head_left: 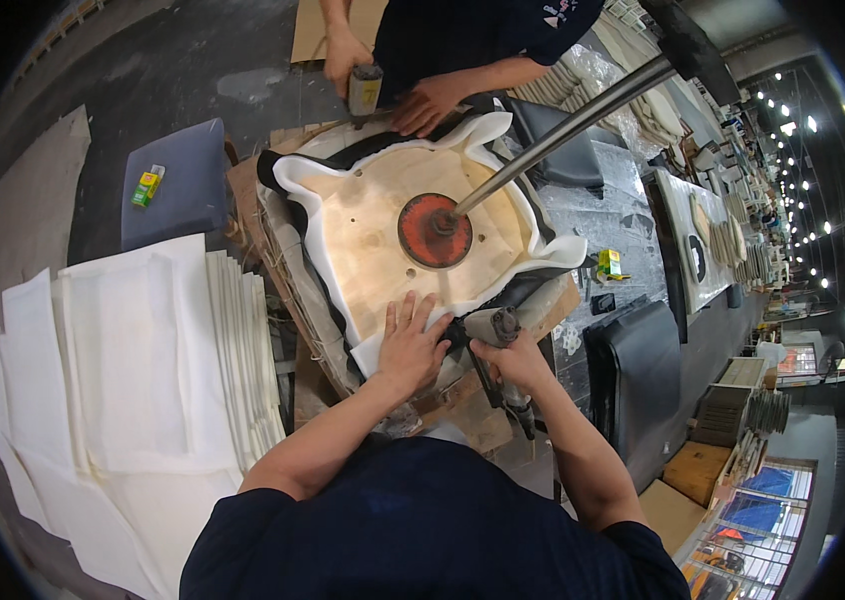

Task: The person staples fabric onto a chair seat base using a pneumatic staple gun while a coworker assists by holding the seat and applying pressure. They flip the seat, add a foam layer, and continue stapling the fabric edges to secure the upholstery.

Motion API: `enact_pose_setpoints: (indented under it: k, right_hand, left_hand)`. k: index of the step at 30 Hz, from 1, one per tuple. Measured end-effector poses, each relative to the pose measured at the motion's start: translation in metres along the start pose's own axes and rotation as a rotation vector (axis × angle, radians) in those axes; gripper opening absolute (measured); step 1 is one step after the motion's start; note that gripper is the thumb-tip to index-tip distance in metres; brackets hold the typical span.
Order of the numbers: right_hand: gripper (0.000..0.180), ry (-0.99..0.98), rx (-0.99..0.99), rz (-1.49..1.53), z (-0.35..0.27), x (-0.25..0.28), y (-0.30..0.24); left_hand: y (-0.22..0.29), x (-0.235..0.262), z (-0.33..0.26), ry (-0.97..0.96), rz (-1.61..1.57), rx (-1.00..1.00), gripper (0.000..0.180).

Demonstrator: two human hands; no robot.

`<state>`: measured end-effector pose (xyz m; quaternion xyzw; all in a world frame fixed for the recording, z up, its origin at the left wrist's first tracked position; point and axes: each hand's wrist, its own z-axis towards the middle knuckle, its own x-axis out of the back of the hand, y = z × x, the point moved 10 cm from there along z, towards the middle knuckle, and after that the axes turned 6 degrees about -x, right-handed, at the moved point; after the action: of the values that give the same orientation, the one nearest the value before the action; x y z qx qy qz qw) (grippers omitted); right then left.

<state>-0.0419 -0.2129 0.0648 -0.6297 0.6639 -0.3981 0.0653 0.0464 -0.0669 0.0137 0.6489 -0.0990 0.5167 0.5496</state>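
A pale wooden seat board point(368, 225) lies in the middle, wrapped at its edges by white padding point(315, 245) and a black cover point(333, 155). A red round press disc point(423, 245) on a metal rod point(563, 135) rests on the board. My left hand point(408, 345) is open, fingers spread over the board's near edge and the padding. In my right hand point(515, 362) is a staple gun point(493, 326), its nose at the near edge beside my left fingers. Across the board, a co-worker's hand point(345, 55) grips another staple gun point(365, 90); their other hand point(426, 105) presses the far edge.
Stacked white padding sheets point(133, 370) lie at the left, below a grey-blue seat cushion point(178, 185) carrying a small green-yellow box point(148, 186). At the right are black padded seats point(635, 370) and another green-yellow box point(610, 265). The rod slants over the board from upper right.
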Motion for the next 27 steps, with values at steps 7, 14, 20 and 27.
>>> enact_pose_setpoints:
  k: [7,14,20,27]
  right_hand:
    - [0.037,0.024,-0.037,-0.177,0.001,-0.001,-0.007]
    - [0.066,0.303,0.305,-0.035,-0.038,-0.008,0.013]
    - [0.072,0.391,0.531,-0.136,-0.080,-0.021,0.039]
    - [0.070,0.345,0.541,-0.048,-0.073,-0.019,0.043]
  left_hand:
    - [0.006,0.001,0.000,-0.025,-0.055,0.007,0.052]
    - [-0.003,0.038,-0.006,0.112,-0.349,0.016,0.044]
    - [-0.038,0.128,-0.070,0.374,-0.261,0.148,0.033]
    - [-0.055,0.101,-0.116,0.306,-0.101,0.358,0.045]
